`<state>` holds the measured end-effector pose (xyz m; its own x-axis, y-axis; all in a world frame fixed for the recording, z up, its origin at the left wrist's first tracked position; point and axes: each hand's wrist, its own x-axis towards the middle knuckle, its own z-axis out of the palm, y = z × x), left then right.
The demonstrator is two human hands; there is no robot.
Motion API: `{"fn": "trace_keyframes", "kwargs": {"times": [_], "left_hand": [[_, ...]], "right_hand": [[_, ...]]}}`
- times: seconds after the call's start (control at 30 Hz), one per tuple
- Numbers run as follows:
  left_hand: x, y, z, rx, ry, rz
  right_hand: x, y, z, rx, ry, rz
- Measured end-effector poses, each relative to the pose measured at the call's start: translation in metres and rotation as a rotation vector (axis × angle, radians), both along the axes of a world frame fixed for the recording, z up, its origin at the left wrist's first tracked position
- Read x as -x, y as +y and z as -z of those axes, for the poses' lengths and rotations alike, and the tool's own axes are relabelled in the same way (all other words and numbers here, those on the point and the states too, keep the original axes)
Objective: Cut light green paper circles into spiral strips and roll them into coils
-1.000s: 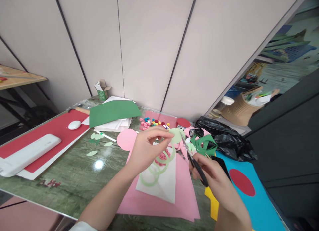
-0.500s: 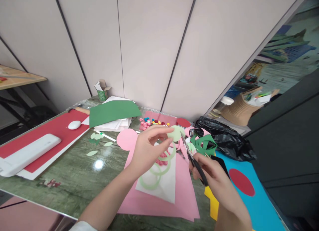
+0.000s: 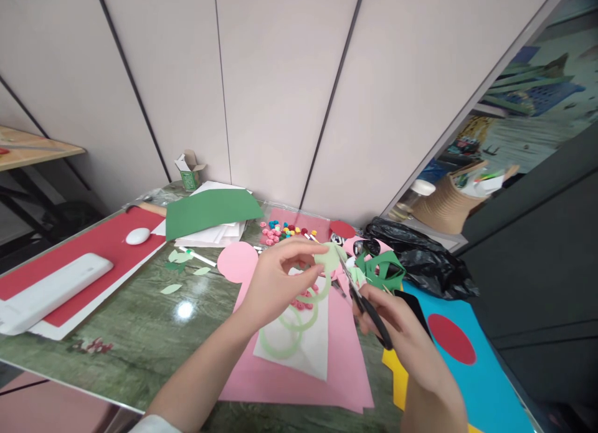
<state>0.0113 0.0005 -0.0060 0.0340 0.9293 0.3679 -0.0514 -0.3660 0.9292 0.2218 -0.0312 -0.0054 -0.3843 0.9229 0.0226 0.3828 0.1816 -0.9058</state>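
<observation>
My left hand (image 3: 275, 280) pinches a pale green paper disc (image 3: 329, 256) whose cut rim hangs down as a long spiral strip (image 3: 289, 330). My right hand (image 3: 402, 333) grips black-handled scissors (image 3: 362, 299), their blades meeting the right edge of the disc. Both hands hover over a white sheet (image 3: 311, 349) lying on pink paper (image 3: 280, 377). Small pink paper roses (image 3: 303, 299) sit on the white sheet behind the strip.
Dark green paper scraps (image 3: 380, 268), a black plastic bag (image 3: 420, 258), blue paper with a red circle (image 3: 451, 339), and yellow paper lie at right. Coloured pompoms (image 3: 283, 230), a green sheet (image 3: 210, 210), a pink circle (image 3: 238, 261), leaf cut-outs, a white keyboard (image 3: 51, 290) and mouse (image 3: 137, 235) lie at left.
The disc has turned a little in my left fingers while the scissors stay at its edge. The view has shifted slightly.
</observation>
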Motion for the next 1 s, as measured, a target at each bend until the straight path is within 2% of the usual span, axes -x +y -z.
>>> {"fn": "trace_keyframes", "kwargs": {"times": [0.37, 0.63, 1.0], "left_hand": [[0.0041, 0.0002, -0.0069, -0.054, -0.039, -0.008], [0.0044, 0.0003, -0.0039, -0.041, -0.060, -0.021], [0.0013, -0.0007, -0.0039, -0.006, -0.117, 0.010]], "right_hand": [[-0.0003, 0.0000, 0.0007, -0.035, -0.042, 0.005], [-0.0010, 0.0007, 0.0006, -0.060, -0.060, 0.002], [0.0011, -0.0013, -0.0012, -0.001, -0.068, 0.012]]}}
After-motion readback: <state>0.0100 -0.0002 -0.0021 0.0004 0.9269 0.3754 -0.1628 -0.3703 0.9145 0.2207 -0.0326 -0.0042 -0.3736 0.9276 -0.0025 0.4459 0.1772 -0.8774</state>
